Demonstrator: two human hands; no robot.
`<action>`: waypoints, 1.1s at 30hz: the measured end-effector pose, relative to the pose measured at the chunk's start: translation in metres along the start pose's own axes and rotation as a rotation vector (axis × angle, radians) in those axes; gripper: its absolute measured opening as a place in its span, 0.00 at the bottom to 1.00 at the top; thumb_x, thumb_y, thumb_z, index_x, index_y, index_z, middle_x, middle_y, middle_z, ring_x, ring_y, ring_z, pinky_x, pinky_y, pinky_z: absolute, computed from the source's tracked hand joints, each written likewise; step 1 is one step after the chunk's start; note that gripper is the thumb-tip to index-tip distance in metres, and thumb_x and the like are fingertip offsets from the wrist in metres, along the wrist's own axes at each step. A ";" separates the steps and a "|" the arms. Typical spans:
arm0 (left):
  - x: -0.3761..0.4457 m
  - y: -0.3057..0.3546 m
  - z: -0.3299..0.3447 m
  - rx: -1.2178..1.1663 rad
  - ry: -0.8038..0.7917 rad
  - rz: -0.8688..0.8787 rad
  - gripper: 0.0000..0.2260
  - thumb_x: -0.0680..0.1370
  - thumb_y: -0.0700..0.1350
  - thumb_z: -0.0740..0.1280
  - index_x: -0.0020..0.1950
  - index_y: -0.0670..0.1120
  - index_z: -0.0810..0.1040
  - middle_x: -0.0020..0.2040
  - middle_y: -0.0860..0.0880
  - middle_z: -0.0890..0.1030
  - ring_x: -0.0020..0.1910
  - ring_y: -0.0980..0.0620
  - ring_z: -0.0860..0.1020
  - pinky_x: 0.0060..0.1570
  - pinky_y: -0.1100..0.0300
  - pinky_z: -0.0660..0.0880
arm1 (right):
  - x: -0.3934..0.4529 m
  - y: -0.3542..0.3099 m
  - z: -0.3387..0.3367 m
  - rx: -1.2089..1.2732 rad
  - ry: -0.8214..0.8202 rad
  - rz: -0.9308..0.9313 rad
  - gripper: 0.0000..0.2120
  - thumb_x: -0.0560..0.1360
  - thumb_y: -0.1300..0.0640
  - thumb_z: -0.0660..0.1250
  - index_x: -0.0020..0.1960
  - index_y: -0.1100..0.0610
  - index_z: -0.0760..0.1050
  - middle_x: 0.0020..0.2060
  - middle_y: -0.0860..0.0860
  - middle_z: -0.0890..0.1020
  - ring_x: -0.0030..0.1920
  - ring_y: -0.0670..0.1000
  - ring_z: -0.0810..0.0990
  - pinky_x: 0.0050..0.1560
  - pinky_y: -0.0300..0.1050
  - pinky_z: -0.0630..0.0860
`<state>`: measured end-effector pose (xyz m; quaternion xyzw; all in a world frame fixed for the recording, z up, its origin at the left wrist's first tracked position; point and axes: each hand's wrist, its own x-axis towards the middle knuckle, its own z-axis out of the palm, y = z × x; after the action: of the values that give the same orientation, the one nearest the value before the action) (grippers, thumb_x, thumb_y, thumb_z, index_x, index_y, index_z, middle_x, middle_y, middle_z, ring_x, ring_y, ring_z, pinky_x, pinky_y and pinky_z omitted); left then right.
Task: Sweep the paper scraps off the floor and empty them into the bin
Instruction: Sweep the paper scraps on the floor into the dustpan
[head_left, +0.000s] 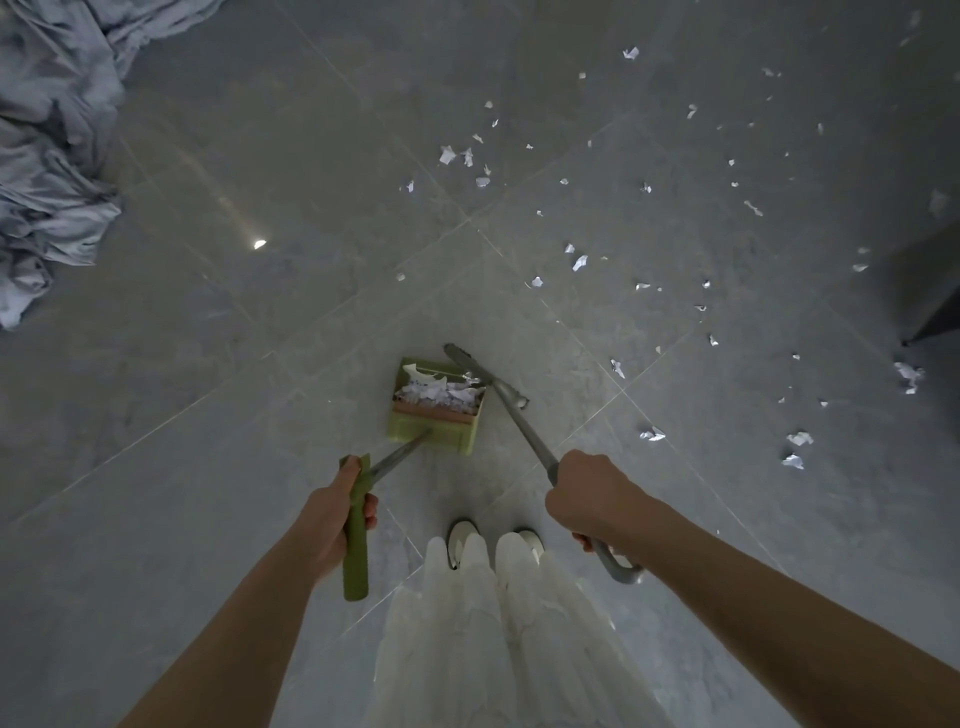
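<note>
Left hand (337, 519) fingers clamped on dustpan (436, 410) handle, right hand (587, 493) fingers clamped on broom (519, 421), paper scraps (439, 392) in dustpan

The right hand (587, 499) covers the stretch of the grey broom handle (524, 431) that passes through it. The broom head (467, 364) lies partly behind the green dustpan (436, 410), so its bristles cannot be made out. Beyond the dustpan, many paper scraps (727, 171) are mere specks. A crumpled grey cloth (52, 156) and a dark object (935, 291) are cut off by the frame edges.
</note>
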<state>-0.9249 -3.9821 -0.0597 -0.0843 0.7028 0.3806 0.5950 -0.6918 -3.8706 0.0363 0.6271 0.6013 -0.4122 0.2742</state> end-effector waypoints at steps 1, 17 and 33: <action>0.000 0.001 0.002 -0.018 0.004 -0.003 0.13 0.85 0.51 0.60 0.51 0.41 0.74 0.32 0.46 0.70 0.31 0.51 0.68 0.36 0.57 0.68 | 0.001 0.000 -0.003 0.027 0.000 0.009 0.08 0.79 0.62 0.59 0.41 0.60 0.69 0.32 0.53 0.75 0.32 0.50 0.76 0.41 0.43 0.78; 0.010 0.017 0.018 0.005 0.012 0.009 0.13 0.84 0.51 0.61 0.52 0.42 0.74 0.33 0.45 0.71 0.31 0.51 0.69 0.35 0.57 0.69 | 0.010 0.017 -0.021 0.260 -0.034 0.075 0.05 0.77 0.63 0.60 0.43 0.60 0.68 0.33 0.56 0.77 0.26 0.50 0.75 0.32 0.43 0.75; 0.008 0.030 0.039 0.004 0.045 0.031 0.12 0.84 0.51 0.61 0.49 0.42 0.74 0.34 0.44 0.71 0.32 0.50 0.68 0.36 0.56 0.69 | 0.010 0.013 -0.010 0.261 -0.035 0.104 0.10 0.80 0.62 0.59 0.40 0.59 0.66 0.30 0.55 0.76 0.24 0.49 0.74 0.27 0.39 0.74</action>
<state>-0.9141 -3.9333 -0.0540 -0.0809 0.7180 0.3862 0.5735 -0.6776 -3.8581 0.0307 0.6805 0.5042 -0.4832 0.2217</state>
